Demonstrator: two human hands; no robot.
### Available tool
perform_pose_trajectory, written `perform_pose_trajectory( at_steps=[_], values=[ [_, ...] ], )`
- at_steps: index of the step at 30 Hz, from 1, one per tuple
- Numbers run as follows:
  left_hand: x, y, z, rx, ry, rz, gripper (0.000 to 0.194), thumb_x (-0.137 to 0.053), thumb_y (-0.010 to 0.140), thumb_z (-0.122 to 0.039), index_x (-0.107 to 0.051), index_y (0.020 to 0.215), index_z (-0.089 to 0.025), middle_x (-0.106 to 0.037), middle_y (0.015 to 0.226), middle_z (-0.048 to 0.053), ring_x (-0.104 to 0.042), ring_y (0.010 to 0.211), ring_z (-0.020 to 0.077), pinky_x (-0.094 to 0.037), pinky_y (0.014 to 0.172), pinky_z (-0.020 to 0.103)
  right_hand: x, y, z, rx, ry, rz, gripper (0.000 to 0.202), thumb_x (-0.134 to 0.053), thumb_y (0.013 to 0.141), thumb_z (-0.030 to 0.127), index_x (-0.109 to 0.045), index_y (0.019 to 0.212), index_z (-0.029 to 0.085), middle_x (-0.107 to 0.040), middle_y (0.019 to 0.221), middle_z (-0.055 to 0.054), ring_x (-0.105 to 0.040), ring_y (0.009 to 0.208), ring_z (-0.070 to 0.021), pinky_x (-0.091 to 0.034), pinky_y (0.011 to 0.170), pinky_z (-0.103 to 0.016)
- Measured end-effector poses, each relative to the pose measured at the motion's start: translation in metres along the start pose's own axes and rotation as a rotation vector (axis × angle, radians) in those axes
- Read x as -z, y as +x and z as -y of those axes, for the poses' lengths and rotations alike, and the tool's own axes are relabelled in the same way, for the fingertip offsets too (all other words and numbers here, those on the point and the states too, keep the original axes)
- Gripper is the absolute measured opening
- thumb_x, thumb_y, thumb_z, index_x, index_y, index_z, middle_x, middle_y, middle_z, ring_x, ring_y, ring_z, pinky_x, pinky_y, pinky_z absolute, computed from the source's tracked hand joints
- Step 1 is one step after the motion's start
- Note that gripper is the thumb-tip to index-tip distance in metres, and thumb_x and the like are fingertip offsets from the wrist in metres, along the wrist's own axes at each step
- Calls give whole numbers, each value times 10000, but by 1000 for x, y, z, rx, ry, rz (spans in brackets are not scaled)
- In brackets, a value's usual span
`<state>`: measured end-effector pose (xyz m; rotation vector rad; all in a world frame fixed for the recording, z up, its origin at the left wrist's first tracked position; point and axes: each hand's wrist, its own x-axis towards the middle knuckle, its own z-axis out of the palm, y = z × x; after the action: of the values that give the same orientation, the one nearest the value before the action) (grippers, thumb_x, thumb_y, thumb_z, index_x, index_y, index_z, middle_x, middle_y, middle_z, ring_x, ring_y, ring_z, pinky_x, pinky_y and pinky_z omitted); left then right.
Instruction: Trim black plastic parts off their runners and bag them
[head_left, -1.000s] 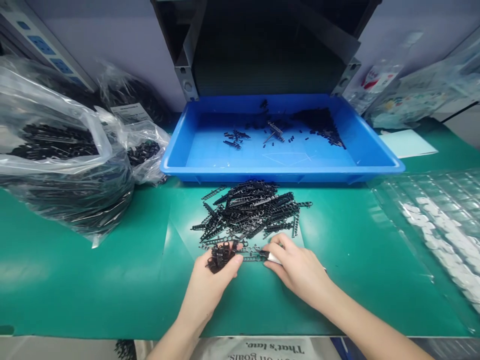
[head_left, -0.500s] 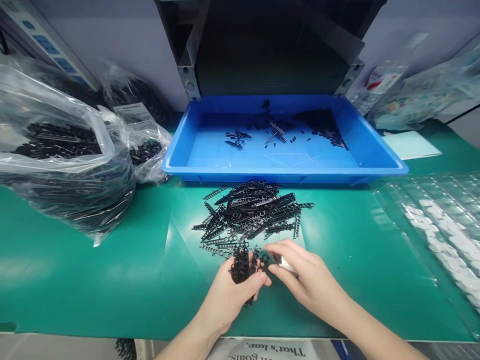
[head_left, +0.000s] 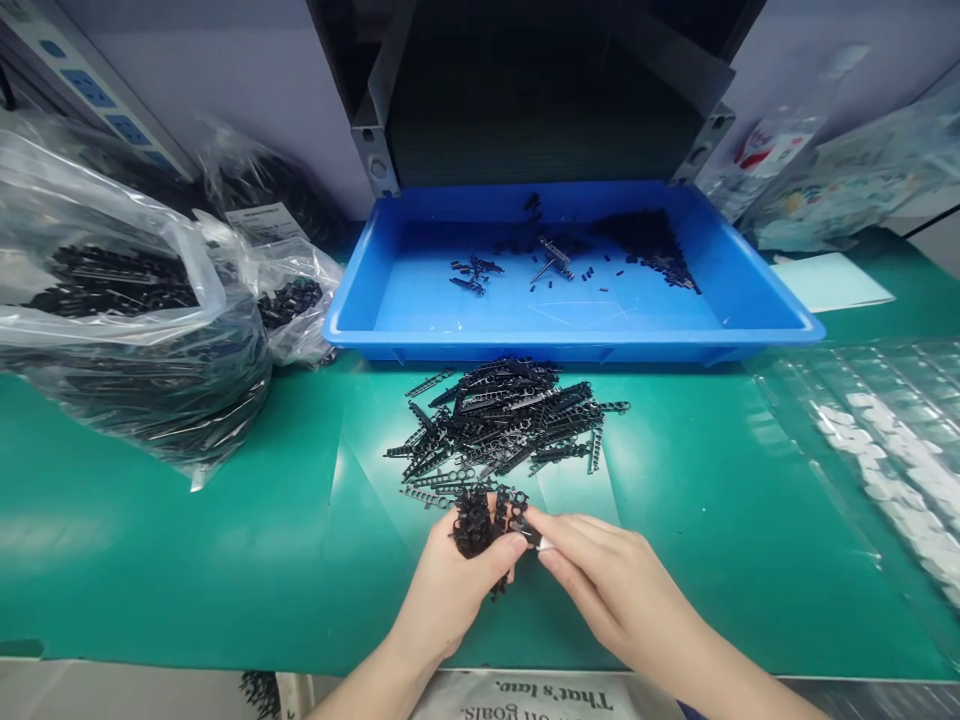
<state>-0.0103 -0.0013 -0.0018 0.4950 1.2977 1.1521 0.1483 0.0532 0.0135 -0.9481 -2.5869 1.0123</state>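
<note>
My left hand (head_left: 457, 575) is closed around a bundle of black plastic strips (head_left: 474, 525), one of them standing a little apart at the thumb and fingertips. My right hand (head_left: 607, 565) pinches a small piece with a white part and a dark tip (head_left: 541, 543). That tip meets the strips at the left thumb; its exact kind is too small to make out. Just beyond both hands lies a loose pile of similar black strips (head_left: 510, 420), with rows of small rings and notches along them.
Behind the pile stands a blue tray (head_left: 577, 353) holding small black parts. On the left are clear plastic bags (head_left: 150, 370) filled with black pieces. A clear blister tray (head_left: 847, 500) with white parts lies at the right, near a pale paper pad (head_left: 832, 283).
My right hand has moved slightly left, bringing the pinched piece against the strips in my left hand. The left hand's thumb has shifted a little; the pile looks the same.
</note>
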Motion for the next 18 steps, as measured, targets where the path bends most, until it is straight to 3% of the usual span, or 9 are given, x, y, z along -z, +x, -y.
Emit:
perform_pose_trajectory(
  at_steps=[10, 18],
  values=[
    [3, 0, 0, -14, -51, 36, 225, -686, 686, -316, -588, 765, -130, -492, 542, -46, -413, 488, 71, -349, 479, 184, -1, 2, 4, 49, 17, -65, 309, -318, 941, 205, -488, 1198, 185, -646, 826, -35, -568, 713, -181, -415, 535, -273],
    [-4, -3, -5, 10, -5, -85, 184, -690, 644, -249, -612, 755, -126, -499, 551, -43, -408, 494, 68, -357, 470, 174, -4, 1, 5, 49, -62, -104, 313, -312, 941, 211, -486, 1200, 185, -636, 779, -24, -561, 663, -177, -398, 495, -266]
  ],
)
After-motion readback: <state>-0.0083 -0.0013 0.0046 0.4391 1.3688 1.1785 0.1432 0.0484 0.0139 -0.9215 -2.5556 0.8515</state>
